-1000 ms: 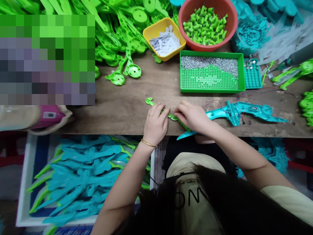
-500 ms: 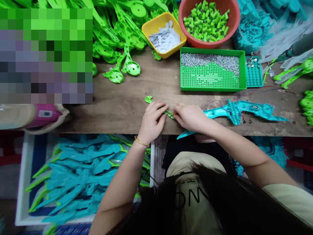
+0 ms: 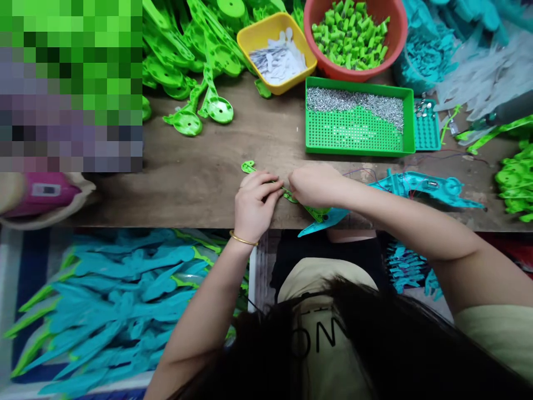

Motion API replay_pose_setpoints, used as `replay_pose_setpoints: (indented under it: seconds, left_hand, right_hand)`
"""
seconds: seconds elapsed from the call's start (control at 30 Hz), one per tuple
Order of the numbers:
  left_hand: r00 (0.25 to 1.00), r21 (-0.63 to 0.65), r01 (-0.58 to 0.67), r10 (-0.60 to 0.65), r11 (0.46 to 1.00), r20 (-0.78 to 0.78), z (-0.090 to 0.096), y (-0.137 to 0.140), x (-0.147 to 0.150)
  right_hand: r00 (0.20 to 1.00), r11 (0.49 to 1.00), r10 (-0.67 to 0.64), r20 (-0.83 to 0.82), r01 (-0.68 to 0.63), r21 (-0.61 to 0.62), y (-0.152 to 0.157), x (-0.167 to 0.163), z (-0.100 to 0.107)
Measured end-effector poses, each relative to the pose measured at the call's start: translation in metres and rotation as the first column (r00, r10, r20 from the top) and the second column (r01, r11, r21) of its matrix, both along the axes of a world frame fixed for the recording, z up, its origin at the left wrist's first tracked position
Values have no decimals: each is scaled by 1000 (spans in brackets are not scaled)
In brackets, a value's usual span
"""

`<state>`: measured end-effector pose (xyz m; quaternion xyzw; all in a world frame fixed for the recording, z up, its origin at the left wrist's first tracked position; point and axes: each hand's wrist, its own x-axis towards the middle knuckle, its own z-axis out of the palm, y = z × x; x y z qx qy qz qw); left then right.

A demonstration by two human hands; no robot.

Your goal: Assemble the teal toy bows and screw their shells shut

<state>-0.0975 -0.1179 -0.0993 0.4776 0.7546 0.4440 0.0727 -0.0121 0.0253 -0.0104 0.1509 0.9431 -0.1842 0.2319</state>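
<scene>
A thin green plastic part lies slantwise on the bench, and my left hand is closed on its middle, fingers and thumb together. Beside the part's right end, my right hand is closed with its knuckles up; its fingertips and whatever they pinch are hidden. Partly under my right forearm lies a turquoise sword-shaped plastic shell with thin red and blue wires. A green piece shows at the shell's left end, below my right hand.
Behind my hands stand a green basket of small metal screws, a turquoise tray, a red bowl of green pieces and a yellow bowl of white strips. Green parts pile up back left. A crate of turquoise shells sits below left.
My right hand has turned knuckles-up and shifted slightly left, uncovering the green piece below it. My left hand still holds the green part. The whole view has shifted a little.
</scene>
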Motion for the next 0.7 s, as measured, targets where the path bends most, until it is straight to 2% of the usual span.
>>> replay_pose_setpoints:
  seconds: [0.2,0.3,0.4,0.57,0.63,0.7]
  left_hand:
    - [1000,-11,2,-2,1000,-22,0,1,1]
    - [1000,-1,11,-11,1000,-23,0,1,1]
    - [1000,-4,9,-9,1000,-17,0,1,2]
    - [999,11,19,-19,1000,-34,-1,0,2]
    - [999,6,15,-15,1000,-38,-1,0,1]
    - [999,-7,9,-9,1000,-41,-1,0,1]
  right_hand:
    - [976,994,91,199,-77,-79,14,-20,8]
    - [962,989,137,238,-121,-80,15,-28,13]
    - [960,988,154,233,-144,-61,11,-28,9]
    - [992,999,50,117,-49,-4,4,-12,-6]
    - [995,999,-10,94,14,-47,5,-5,-7]
    - [993,988,-43,112,59,-146,9,0,-5]
